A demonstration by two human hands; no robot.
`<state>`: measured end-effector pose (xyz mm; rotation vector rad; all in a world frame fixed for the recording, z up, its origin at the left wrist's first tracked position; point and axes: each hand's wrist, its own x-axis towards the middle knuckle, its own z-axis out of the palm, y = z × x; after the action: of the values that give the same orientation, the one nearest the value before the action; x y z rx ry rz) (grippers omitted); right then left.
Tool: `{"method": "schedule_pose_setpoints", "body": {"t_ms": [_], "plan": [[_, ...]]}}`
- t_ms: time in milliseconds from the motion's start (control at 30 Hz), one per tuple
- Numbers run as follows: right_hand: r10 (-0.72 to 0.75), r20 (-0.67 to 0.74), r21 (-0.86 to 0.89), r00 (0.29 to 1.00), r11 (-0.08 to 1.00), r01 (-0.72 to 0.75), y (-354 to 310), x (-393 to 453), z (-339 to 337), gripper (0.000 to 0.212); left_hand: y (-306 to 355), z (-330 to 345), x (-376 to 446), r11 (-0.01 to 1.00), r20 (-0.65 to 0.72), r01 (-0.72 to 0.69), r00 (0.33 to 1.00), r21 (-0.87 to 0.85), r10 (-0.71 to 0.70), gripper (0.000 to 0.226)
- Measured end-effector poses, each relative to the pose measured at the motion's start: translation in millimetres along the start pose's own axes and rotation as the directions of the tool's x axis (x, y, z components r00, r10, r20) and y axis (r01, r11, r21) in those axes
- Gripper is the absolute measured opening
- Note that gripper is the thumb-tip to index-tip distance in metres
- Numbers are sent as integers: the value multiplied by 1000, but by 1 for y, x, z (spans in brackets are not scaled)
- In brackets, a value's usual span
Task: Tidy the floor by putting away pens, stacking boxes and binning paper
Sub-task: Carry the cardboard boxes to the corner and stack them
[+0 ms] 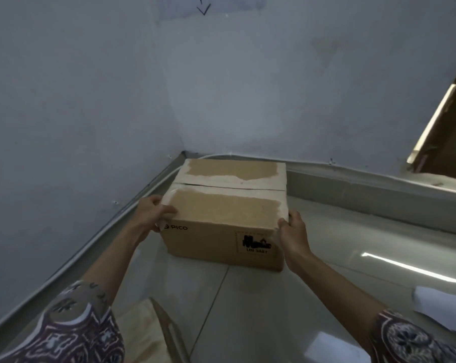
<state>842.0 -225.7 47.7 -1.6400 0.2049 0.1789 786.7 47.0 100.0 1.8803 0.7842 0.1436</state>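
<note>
Here, one cardboard box (225,213), flaps closed, in the floor (326,231) corner: my left hand (152,214) and right hand (292,231) gripped its near top corners, fingers curled.

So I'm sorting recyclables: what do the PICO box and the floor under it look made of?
The PICO box looks like brown cardboard, matte, its top torn pale where tape was peeled off. The floor seems glossy glazed tile: it mirrors light streaks and shows a grout line.
</note>
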Motion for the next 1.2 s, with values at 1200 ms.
{"method": "schedule_pose_setpoints", "body": {"t_ms": [1200], "plan": [[-60,607,-275,792,920,280,-29,-178,7,49,-69,-104,-190,993,-303,-116,947,-9,108,27]]}}
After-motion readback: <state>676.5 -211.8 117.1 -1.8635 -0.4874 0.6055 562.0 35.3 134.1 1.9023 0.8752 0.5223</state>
